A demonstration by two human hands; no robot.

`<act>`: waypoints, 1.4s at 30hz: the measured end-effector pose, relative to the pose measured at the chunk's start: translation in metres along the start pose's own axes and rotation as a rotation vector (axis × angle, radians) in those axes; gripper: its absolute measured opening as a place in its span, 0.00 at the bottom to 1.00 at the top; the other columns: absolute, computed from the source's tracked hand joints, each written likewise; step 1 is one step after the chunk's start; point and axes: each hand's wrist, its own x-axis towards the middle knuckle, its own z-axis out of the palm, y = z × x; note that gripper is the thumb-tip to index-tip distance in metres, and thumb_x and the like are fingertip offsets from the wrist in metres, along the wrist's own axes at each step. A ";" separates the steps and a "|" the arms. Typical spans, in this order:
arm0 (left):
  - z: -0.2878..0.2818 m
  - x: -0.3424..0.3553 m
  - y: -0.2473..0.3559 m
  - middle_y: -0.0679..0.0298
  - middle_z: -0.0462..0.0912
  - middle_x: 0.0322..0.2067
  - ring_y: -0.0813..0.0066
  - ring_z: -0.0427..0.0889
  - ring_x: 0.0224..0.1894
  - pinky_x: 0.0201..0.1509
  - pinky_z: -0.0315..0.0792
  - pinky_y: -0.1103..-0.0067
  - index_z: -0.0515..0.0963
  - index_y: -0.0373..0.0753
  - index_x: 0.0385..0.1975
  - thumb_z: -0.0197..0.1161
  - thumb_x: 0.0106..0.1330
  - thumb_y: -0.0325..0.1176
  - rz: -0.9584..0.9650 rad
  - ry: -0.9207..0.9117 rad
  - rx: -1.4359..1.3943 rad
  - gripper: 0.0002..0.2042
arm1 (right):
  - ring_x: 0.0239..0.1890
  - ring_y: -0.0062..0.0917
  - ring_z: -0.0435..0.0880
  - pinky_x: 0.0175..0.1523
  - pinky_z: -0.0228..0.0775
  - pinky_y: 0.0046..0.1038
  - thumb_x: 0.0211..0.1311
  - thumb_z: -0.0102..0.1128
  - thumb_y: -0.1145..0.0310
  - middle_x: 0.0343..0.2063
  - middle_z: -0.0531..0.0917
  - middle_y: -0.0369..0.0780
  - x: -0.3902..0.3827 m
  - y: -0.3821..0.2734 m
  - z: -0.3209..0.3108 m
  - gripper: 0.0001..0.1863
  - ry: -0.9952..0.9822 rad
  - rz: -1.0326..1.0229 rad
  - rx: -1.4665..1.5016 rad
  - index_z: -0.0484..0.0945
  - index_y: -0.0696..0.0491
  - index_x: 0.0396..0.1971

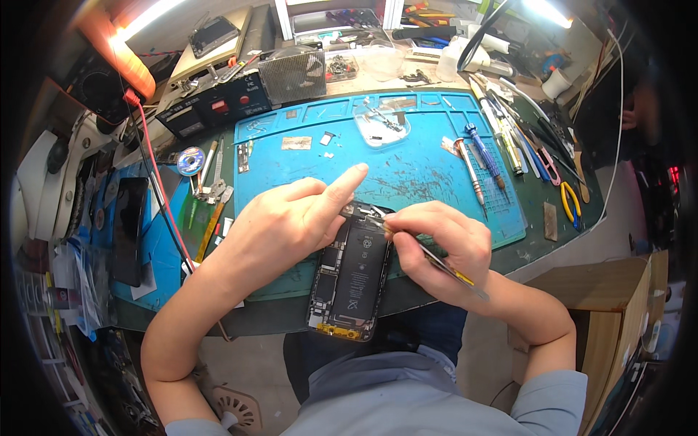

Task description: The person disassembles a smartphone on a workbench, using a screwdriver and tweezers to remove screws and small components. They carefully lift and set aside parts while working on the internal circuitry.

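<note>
An opened phone (pixel 352 276) with its black battery and inner boards bare lies at the near edge of the bench, tilted slightly. My left hand (pixel 291 218) is at its top left corner: the index finger points up and away, while the thumb and other fingers close on the phone's edge. Metal tweezers (pixel 454 274) are pinched in my right hand (pixel 443 251), their tips down among the small parts at the phone's top end. The fingers partly hide what the tips touch.
A blue repair mat (pixel 291 171) bears a clear tray (pixel 379 127) of small parts and several screwdrivers (pixel 486 156). Yellow-handled pliers (pixel 571 203) lie at the right. A black phone (pixel 129 229), a solder spool (pixel 191 161) and red and black leads (pixel 149 156) are at the left.
</note>
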 end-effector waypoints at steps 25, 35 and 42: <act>-0.006 -0.001 0.107 0.51 0.78 0.45 0.58 0.80 0.47 0.48 0.80 0.69 0.58 0.27 0.79 0.82 0.55 0.61 -0.497 -0.147 0.172 0.60 | 0.40 0.32 0.85 0.44 0.76 0.36 0.75 0.69 0.60 0.36 0.88 0.37 -0.004 0.007 -0.006 0.18 -0.084 -0.058 -0.393 0.85 0.54 0.57; -0.026 0.007 0.050 0.45 0.73 0.67 0.46 0.70 0.71 0.76 0.66 0.58 0.63 0.28 0.75 0.80 0.55 0.35 -0.254 -0.410 -0.116 0.47 | 0.38 0.30 0.92 0.46 0.83 0.29 0.79 0.65 0.70 0.34 0.93 0.41 -0.024 0.004 -0.049 0.17 -0.097 0.240 -0.068 0.82 0.62 0.61; -0.017 0.017 0.049 0.52 0.83 0.58 0.50 0.78 0.65 0.73 0.71 0.60 0.74 0.34 0.68 0.76 0.66 0.32 -0.252 -0.216 -0.146 0.30 | 0.36 0.36 0.93 0.40 0.84 0.32 0.68 0.77 0.68 0.38 0.91 0.43 -0.023 0.013 -0.057 0.14 -0.228 -0.006 0.011 0.88 0.56 0.48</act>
